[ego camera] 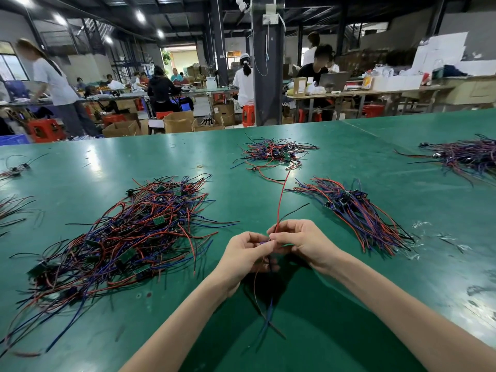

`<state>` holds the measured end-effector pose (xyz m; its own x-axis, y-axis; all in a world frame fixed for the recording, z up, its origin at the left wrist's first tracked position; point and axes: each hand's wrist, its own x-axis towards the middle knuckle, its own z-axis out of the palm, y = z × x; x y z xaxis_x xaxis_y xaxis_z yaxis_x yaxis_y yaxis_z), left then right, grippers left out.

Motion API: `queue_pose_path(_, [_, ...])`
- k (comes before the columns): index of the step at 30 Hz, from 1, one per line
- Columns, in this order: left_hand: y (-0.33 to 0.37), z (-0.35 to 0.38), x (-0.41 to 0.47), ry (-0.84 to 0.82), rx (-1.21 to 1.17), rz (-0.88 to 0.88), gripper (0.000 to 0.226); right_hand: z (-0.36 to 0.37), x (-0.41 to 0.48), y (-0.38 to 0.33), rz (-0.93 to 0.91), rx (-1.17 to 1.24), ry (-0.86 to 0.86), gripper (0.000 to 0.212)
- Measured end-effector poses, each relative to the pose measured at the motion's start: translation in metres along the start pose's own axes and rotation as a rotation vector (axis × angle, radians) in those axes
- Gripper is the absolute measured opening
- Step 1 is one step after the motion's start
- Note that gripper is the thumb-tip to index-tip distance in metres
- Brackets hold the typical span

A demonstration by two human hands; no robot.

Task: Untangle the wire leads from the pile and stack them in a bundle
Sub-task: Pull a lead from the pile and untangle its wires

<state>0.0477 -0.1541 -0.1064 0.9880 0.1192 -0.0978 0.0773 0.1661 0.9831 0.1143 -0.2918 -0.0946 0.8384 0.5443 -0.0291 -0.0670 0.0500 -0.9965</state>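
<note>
A big tangled pile of red, blue and black wire leads (pixel 128 237) with small green boards lies on the green table (pixel 335 304) to my left. A neater bundle of leads (pixel 359 213) lies to the right. My left hand (pixel 247 257) and my right hand (pixel 300 241) meet above the table's middle and pinch one wire lead (pixel 279 205). Its red and black wires stick up and away from my fingers. More wires hang down below my hands toward me.
A smaller tangle of leads (pixel 273 154) sits further back in the middle, another pile (pixel 467 157) at the far right, and a few loose leads (pixel 13 170) at the left edge. A rubber band (pixel 200 166) lies on the table. People work at benches beyond.
</note>
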Motion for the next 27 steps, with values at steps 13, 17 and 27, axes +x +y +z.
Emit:
queue_pose_path(13, [-0.001, 0.0, 0.0, -0.113, 0.126, -0.019, 0.012, -0.006, 0.004, -0.006, 0.09, 0.144, 0.096, 0.017])
queue_pose_path(17, [0.0, 0.001, -0.001, -0.129, 0.123, -0.025, 0.01, -0.007, 0.005, -0.008, 0.121, 0.233, 0.104, 0.016])
queue_pose_path(27, [0.004, 0.002, -0.007, -0.203, 0.225, -0.019, 0.009, -0.022, 0.009, -0.017, 0.175, 0.449, 0.219, 0.013])
